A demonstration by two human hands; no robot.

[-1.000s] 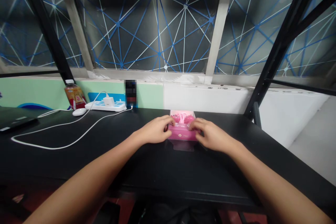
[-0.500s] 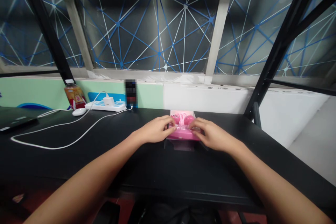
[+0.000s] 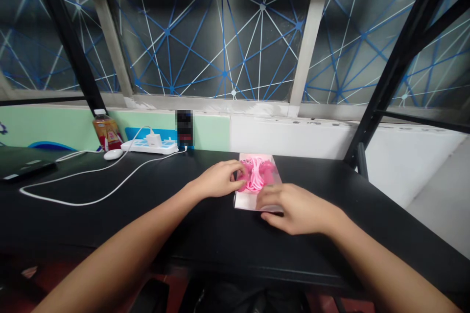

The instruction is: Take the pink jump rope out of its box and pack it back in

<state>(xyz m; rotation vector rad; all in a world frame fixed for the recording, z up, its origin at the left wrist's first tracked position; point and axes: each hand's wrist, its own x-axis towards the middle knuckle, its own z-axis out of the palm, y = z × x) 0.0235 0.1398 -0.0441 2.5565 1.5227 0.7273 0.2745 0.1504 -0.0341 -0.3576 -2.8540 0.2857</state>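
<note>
A shallow box (image 3: 245,200) with a clear cover lies on the black desk in front of me. Inside shows a coiled bundle of pink cord (image 3: 256,176), with darker pink rounded pieces at either side. My left hand (image 3: 219,178) grips the box's left side, thumb and fingers curled at the edge. At the near right corner is my right hand (image 3: 290,205), its fingers bent over the top and its thumb at the front edge. Its fingertips are partly hidden, and they cover part of the box's near end.
A white power strip (image 3: 165,146) with a charger (image 3: 153,140) stands at the back left, beside a bottle (image 3: 107,132) and a white mouse (image 3: 113,154). White cable (image 3: 73,204) loops across the left of the desk. A dark laptop (image 3: 25,168) sits far left; black frame posts flank the desk.
The pink printed panel at the box's near end has gone from sight, and a pale surface shows there. My right hand has moved toward me; my left hand stays at the left side.
</note>
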